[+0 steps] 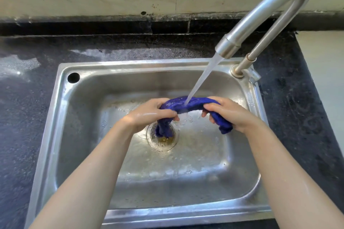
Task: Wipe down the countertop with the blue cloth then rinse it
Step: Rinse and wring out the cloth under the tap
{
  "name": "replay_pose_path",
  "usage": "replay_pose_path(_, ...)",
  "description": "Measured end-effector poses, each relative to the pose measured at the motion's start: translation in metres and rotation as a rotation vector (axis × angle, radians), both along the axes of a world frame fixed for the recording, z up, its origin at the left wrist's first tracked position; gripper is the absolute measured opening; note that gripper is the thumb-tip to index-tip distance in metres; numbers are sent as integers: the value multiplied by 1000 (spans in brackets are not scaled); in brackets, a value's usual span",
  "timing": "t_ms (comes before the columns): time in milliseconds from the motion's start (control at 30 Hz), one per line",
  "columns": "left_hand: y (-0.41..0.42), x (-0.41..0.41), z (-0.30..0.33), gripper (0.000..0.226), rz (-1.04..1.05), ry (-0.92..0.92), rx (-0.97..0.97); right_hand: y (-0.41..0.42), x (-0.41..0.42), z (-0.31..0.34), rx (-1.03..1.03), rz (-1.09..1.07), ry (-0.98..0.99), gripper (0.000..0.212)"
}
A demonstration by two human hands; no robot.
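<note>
**Rinsing the cloth under the running tap**

Holding a bunched, soaked dark-blue cloth (188,105) over the basin of a rectangular stainless-steel sink (61,98); left hand (149,115) has its fingers curled round one end, the tail of that end hanging down toward the round drain (162,140); right hand (226,113) grips the other end the same way, a short blue tail poking out below the palm; cloth spans the gap between the two fists in a shallow arch.

Stream of water (202,78) from the curved brushed-steel faucet (260,18) strikes the cloth near the middle of the arch; dark speckled stone countertop (28,117) around the sink shows wet sheen at the back, so the wiping looks done and the rinse is the step in hand.

To do it well, by my reckoning: feed the cloth sideways so each gripped end takes its turn under the flow; loosen the bunching, since folds may trap dirt; knead and squeeze between passes; keep the arch low over the basin to limit splash onto the wiped stone; wring over the drain last.
</note>
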State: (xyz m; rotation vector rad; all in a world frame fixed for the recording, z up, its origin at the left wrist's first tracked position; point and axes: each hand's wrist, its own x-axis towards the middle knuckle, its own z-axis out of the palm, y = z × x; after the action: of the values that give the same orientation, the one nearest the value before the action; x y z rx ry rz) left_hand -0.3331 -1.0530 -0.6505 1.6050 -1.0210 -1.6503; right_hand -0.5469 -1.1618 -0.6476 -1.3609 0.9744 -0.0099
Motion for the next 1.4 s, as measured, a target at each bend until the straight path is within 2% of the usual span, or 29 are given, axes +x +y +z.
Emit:
replay_pose_path(33, 1, 2, 0, 34, 16, 69, -14, 0, -3, 0, -9, 83, 28, 22)
replay_pose_path(133, 3, -11, 0, 36, 2, 118, -60, 14, 2, 5, -46, 305, 127, 45)
replay_pose_path(200, 0, -24, -1, 31, 25, 162, -41, 32, 17, 10, -116, 261, 50, 71)
replay_pose_path(233, -1, -27, 0, 29, 50, 217, -18, 40, 24, 8, -159, 196, 1, 76)
replay_pose_path(300, -1, -30, 0, 28, 120, 359, 17, 53, 39, -1, -308, 31, -43, 62)
replay_pose_path(367, 2, -31, 0, 33, 283, 412, 14, 57, 53, -7, -473, -127, 13, 39)
replay_pose_path(433, 5, -36, -5, 40, 558, 360, 27, 58, 63, -11, -618, -216, 42, 29)
replay_pose_path(500, 7, -43, -13, 27, 839, 270, 186, 61, 71, -10, -712, -267, 23, 25)
replay_pose_path(533, 8, -46, -16, 22, 874, 305, 315, 64, 74, -8, -729, -278, -3, 22)
replay_pose_path(600, 8, -51, -20, 33, 808, 573, 526, 73, 75, -1, -735, -236, -71, 15)
replay_pose_path(667, 3, -50, -27, 38, 885, 804, 552, 86, 71, 2, -747, -149, -130, 11)
replay_pose_path(700, -1, -49, -33, 35, 933, 839, 527, 92, 68, 2, -728, -94, -146, 11)
replay_pose_path(800, -8, -52, -36, 27, 894, 808, 531, 100, 54, -1, -767, 10, -104, 20)
replay_pose_path(933, -4, -59, -31, 15, 899, 832, 558, 76, 16, 2, -551, -128, 6, 27)
replay_pose_path(1033, 1, -62, -35, 19, 929, 795, 541, 61, -10, 3, -491, -242, 173, 15)
replay_pose_path(1100, 3, -63, -33, 24, 921, 761, 533, 59, -18, 0, -482, -59, 366, 22)
replay_pose_path(1167, 3, -65, -31, 34, 900, 755, 498, 64, -21, 1, -394, 327, 490, 14)
replay_pose_path(1200, 2, -66, -30, 41, 890, 758, 487, 65, -22, 2, -362, 477, 529, 30)
replay_pose_path(1233, 1, -65, -29, 45, 877, 768, 476, 61, -24, 5, -364, 511, 553, 40)
replay_pose_path(1267, 0, -64, -26, 45, 869, 781, 457, 53, -25, 14, -407, 432, 577, 38)
replay_pose_path(1333, -2, -61, -20, 33, 852, 810, 407, 35, -28, 43, -574, 143, 546, 15)
replay_pose_path(1400, -4, -61, -13, 31, 842, 868, 370, 16, -35, 69, -797, -161, 453, 4)
